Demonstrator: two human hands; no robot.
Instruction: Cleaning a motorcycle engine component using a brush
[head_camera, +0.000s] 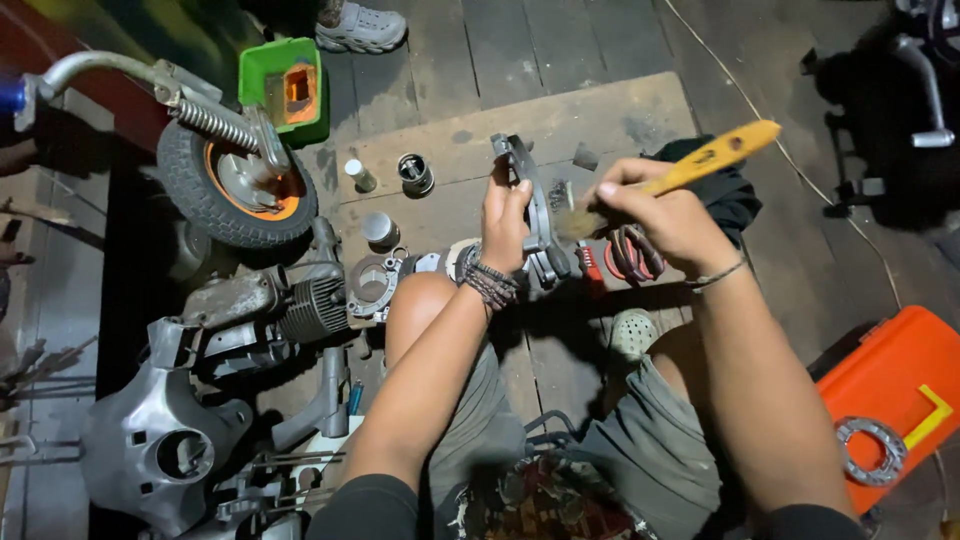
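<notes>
Yellow-handled brush (700, 165), orange toolbox (890, 385), green tub (283, 88), orange-rimmed black wheel (235, 185)

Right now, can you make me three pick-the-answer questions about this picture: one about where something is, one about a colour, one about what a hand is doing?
1. Where does the grey ring gasket lie?
A. on the orange toolbox
B. on the small wheel
C. in the green tub

2. What colour is the brush handle?
A. blue
B. yellow
C. white

3. What is the left hand doing?
A. resting open on a knee
B. holding a grey metal part upright
C. pointing at the shoe

Answers: 1 A, it rests on the lid. 2 B, yellow in the right hand. 3 B, the fingers wrap it.
</notes>
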